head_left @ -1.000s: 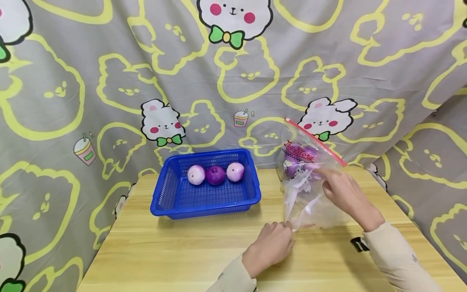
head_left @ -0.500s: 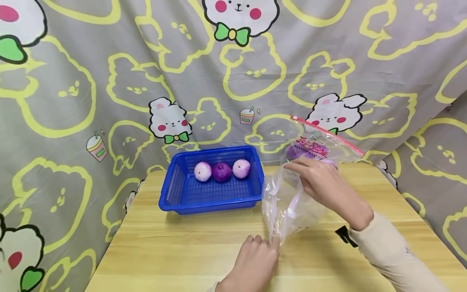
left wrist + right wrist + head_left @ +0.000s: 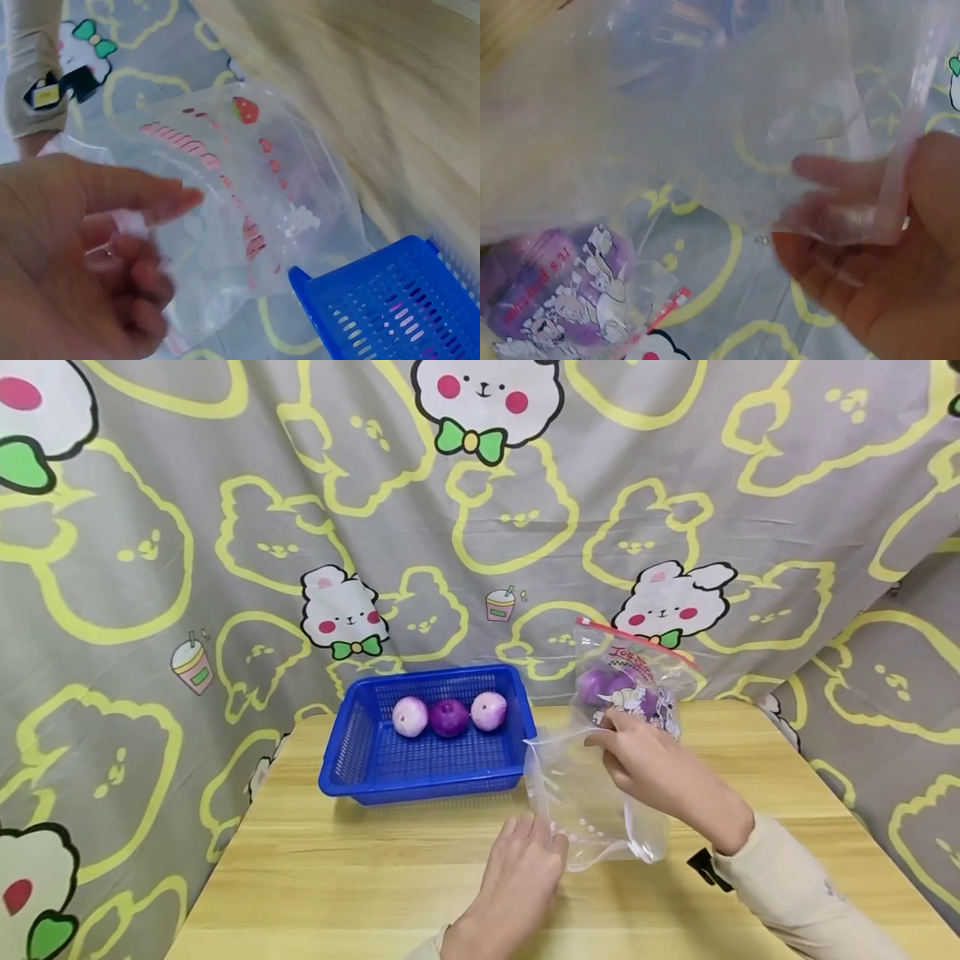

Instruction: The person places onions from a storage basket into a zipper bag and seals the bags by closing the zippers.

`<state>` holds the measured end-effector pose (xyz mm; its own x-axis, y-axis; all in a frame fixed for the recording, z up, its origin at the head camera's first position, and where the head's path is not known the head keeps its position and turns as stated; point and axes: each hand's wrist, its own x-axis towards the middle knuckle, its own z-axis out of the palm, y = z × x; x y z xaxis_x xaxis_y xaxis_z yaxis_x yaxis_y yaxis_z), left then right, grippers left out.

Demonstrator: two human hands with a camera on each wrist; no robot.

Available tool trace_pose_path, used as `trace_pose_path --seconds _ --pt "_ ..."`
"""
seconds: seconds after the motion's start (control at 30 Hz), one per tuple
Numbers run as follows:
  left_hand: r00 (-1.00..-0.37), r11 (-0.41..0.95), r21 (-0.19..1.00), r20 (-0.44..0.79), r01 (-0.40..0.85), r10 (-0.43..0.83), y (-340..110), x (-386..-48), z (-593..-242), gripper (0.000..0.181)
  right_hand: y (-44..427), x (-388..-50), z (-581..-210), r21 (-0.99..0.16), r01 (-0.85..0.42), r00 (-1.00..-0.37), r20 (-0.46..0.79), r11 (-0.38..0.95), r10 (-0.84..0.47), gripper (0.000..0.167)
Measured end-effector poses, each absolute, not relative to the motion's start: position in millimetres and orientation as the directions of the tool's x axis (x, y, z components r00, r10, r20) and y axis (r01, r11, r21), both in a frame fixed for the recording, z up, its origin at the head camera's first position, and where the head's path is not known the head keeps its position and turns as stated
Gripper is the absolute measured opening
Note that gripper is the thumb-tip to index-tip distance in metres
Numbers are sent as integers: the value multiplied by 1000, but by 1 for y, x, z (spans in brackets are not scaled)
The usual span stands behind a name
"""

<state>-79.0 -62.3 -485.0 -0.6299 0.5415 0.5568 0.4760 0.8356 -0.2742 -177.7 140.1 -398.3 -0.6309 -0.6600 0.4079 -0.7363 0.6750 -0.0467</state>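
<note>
A clear plastic bag [image 3: 600,802] with a pinkish rim hangs between the two hands, low over the table. Red marks and a strawberry print show on this plastic bag [image 3: 244,112] in the left wrist view. The left hand [image 3: 521,860] holds its near left edge with curled fingers. At the rim's far side, the right hand [image 3: 656,768] grips the plastic, and in the right wrist view some fingers of the right hand [image 3: 877,247] lie behind the film. Behind stands a red-topped zip bag [image 3: 633,672] with purple round things inside, partly hidden by the right hand.
A blue plastic basket [image 3: 435,789] stands left of the bags. It holds a purple onion [image 3: 448,718] between two paler onions, a left onion [image 3: 410,717] and a right onion [image 3: 488,711]. A patterned curtain [image 3: 420,527] hangs behind the wooden table [image 3: 360,877].
The clear bag has moved left, away from the red-topped bag, and its mouth has been spread wider. Both hands have shifted left with it. The basket and onions stay in place.
</note>
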Motion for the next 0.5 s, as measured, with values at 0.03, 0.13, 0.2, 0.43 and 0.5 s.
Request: trace_pose_path --seconds 0.03,0.13,0.2,0.43,0.5 --pt "-606 826 -306 567 473 557 -61 -79 -486 8 139 -177 -400 -47 -734 -636 397 677 -662 28" --pt "-507 736 -435 537 518 674 -57 -79 -486 16 138 -174 -406 -17 -731 -636 380 682 -672 35" --pt "-434 638 -510 470 577 769 -53 -79 -486 23 137 -173 -408 16 -726 -632 379 687 -676 38" --pt "-513 586 -427 284 689 810 -46 -92 -494 40 138 -169 -407 115 -694 -615 420 711 -667 36" --pt "-547 611 -346 271 712 792 -47 -96 -496 57 138 -172 -405 125 -688 -605 445 715 -660 33"
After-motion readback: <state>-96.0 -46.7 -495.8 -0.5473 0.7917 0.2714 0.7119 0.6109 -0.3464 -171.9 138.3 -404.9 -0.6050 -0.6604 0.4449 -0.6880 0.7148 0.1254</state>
